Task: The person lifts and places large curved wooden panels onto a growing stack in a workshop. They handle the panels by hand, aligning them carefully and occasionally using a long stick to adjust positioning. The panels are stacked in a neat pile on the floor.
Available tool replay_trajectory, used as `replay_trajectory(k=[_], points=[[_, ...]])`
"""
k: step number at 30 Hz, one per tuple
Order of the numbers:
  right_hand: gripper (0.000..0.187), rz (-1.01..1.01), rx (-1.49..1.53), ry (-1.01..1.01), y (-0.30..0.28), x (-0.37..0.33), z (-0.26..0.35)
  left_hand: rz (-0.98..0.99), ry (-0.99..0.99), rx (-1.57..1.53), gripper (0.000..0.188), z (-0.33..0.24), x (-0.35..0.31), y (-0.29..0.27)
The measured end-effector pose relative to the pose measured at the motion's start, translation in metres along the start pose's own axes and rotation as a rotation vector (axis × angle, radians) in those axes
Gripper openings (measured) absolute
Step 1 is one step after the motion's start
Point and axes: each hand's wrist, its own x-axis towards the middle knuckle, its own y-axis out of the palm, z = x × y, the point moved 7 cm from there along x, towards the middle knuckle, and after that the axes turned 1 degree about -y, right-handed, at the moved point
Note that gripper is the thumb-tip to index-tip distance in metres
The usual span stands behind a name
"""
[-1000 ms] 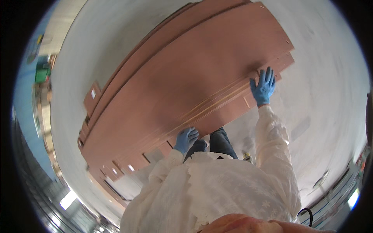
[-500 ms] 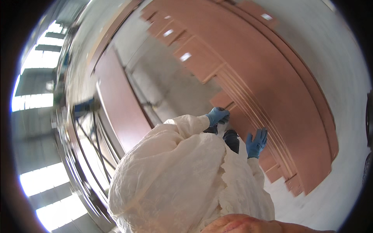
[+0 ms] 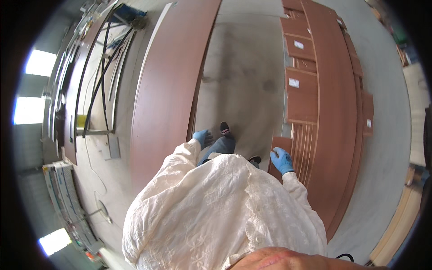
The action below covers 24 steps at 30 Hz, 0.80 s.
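Observation:
Blue gloves cover both my hands, which hang low at my sides. My left hand [image 3: 203, 138] is beside the near right edge of a long reddish-brown panel [image 3: 168, 85]; its fingers are loosely bent, with nothing visible in them. My right hand [image 3: 281, 160] hangs over or just above a small brown board [image 3: 277, 143] beside the stack; thumb and fingers are apart, and nothing is in them. To the right lies a stack of long reddish-brown panels [image 3: 334, 90], with shorter labelled boards [image 3: 301, 102] jutting from its left side. Whether either hand touches a panel, I cannot tell.
Grey floor [image 3: 245, 58] runs between the long panel and the stack, with my feet on it. At the left stand a dark metal frame [image 3: 104, 76] and a cable [image 3: 96, 175] on the floor. Pale long boards [image 3: 396, 220] lie at the lower right.
My view has turned left, so the stack now lies along my right and the long panel along my left. My left hand has loosened from a closed shape; the right hand's fingers are less spread.

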Motion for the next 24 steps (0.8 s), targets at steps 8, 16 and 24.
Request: replay_trajectory(k=[8,16,24], points=[[0.042,0.176,-0.131,-0.134,0.036,0.156,0.105,-0.121,-0.003,-0.459,0.036,-0.031,0.066,-0.095],[0.041,0.401,-0.266,-0.411,0.079,0.285,0.262,-0.003,-0.039,-0.713,0.032,-0.078,0.085,-0.109],[0.04,0.641,-0.559,-0.605,0.122,0.407,0.387,-0.162,-0.103,-1.108,0.034,-0.058,0.096,-0.099]])
